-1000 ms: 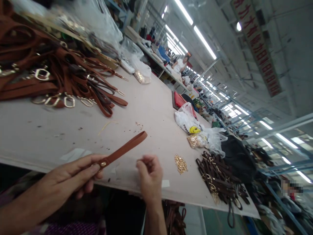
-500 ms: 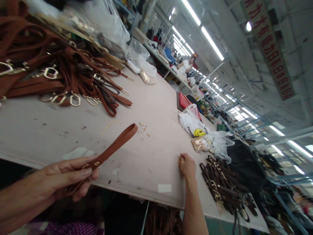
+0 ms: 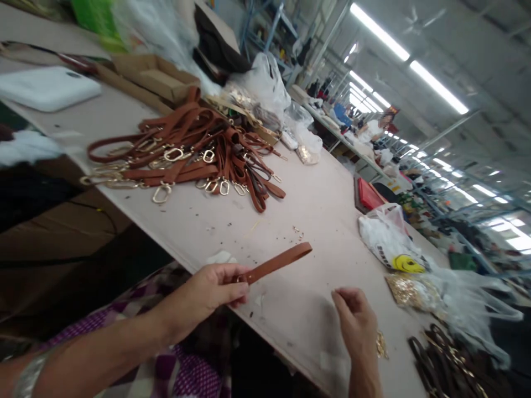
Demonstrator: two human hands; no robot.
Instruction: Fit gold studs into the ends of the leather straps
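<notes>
My left hand [image 3: 222,287] pinches the riveted end of a brown leather strap [image 3: 282,261]. The strap's looped end points up and right over the table. A metal ring partly shows at my fingertips. Off to the right, my right hand [image 3: 357,318] is raised over the table with thumb and fingers drawn together; whatever lies between them is too small to make out. Close behind that wrist is a small heap of gold hardware pieces [image 3: 380,345], partly hidden by it. Several tiny metal bits [image 3: 297,233] lie beyond the strap's loop.
A pile of brown straps with gold clasps [image 3: 199,149] covers the table's left part, beside a cardboard box [image 3: 153,77] and a white case [image 3: 45,88]. A smiley-face bag [image 3: 390,237], a bag of gold pieces [image 3: 410,290] and dark straps [image 3: 448,359] lie right.
My right hand has lifted off the gold hardware heap and come toward the strap. My left hand still holds the strap. The view has swung left, showing more of the table's left end.
</notes>
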